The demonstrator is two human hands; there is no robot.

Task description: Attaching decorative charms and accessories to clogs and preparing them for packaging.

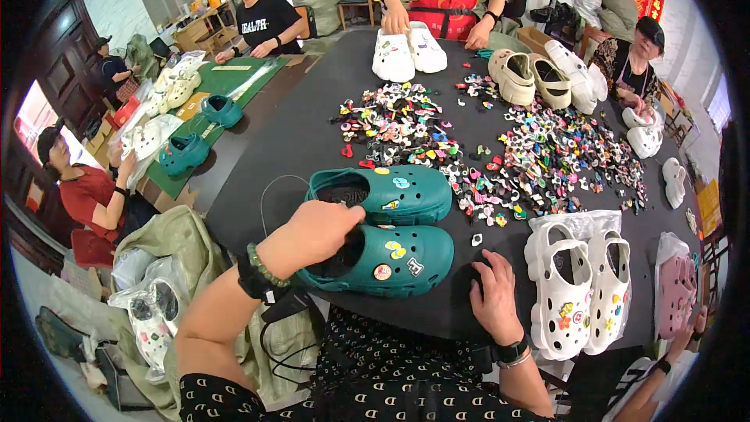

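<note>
A pair of dark green clogs [426, 246] lies side by side on the black table, toes to the right, with small charms in some of their holes. My left hand [316, 236] is closed over the inner edges of both clogs at their foot openings; its fingertips are partly hidden inside. My right hand [496, 297] rests on the tabletop with fingers spread, holding nothing, between the green pair and a pair of white clogs [564, 301] with colourful charms. A single small charm [476, 240] lies just beyond my right fingertips.
Beyond the green clogs spread two heaps of loose shoe charms [398, 121]. Beige clogs [516, 82] stand behind them. Across the table a person in a red apron [445, 0] touches white clogs [394, 55]. A sack [176, 238] holding bagged shoes stands at my left.
</note>
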